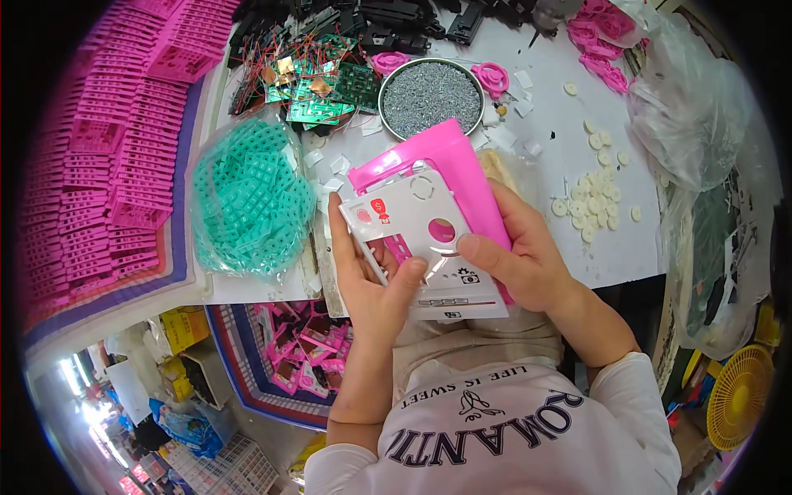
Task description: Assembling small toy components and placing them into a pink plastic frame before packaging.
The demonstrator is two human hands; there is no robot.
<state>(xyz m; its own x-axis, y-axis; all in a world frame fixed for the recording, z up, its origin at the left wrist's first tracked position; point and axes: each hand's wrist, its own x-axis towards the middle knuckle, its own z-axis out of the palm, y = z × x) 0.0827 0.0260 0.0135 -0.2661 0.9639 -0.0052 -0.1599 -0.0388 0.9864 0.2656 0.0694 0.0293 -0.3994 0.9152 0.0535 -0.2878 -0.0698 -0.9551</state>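
Note:
In front of my chest I hold a white plastic panel [410,208] with a round hole, a rectangular cutout and small printed symbols. Behind it lies a larger pink plastic panel [477,196], sticking out past its top and right side. My left hand [371,297] grips the white panel's left side, thumb on the face and fingers along the edge. My right hand [528,256] is closed round the right side of the pink panel, its thumb over the white panel beside the hole. The fingers behind the panels are hidden, and I cannot tell whether the two are joined.
A round tin of small screws [431,99] stands beyond the panels. Left of it lie wired green circuit boards [338,87] and a bag of teal keypads [252,198]. Cream discs [594,202] lie scattered at right. Stacked pink parts [124,140] fill the far left.

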